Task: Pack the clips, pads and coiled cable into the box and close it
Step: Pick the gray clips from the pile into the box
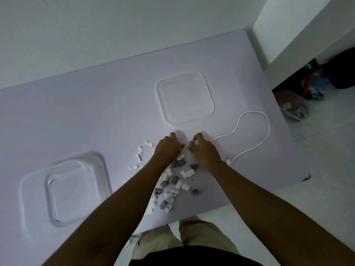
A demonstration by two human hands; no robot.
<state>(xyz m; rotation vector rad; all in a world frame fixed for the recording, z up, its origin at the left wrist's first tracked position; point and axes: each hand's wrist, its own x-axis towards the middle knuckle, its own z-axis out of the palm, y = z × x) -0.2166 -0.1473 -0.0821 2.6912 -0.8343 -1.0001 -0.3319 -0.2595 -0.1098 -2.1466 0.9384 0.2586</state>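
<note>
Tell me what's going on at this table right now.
A person is working over a pile of grey and white plastic clips on a pale lilac table. The right hand pinches one grey clip; what the curled left hand holds is hidden. The clear plastic box looks empty, its clear lid lies apart, and the white cable lies uncoiled.

Your left hand (167, 148) shows only its back — the fingertips curl under out of sight, so whether they hold anything cannot be told. Your right hand (204, 152) pinches a small grey piece (192, 143), too small to call clip or pad. One end of the white cable (253, 111) runs behind that hand and is lost. Your forearms cover part of the heap of grey and white pieces (175, 179). The bench (96, 112) is cut off at the left edge, and the dark clutter (299, 100) on the floor at far right is too blurred to name.
</note>
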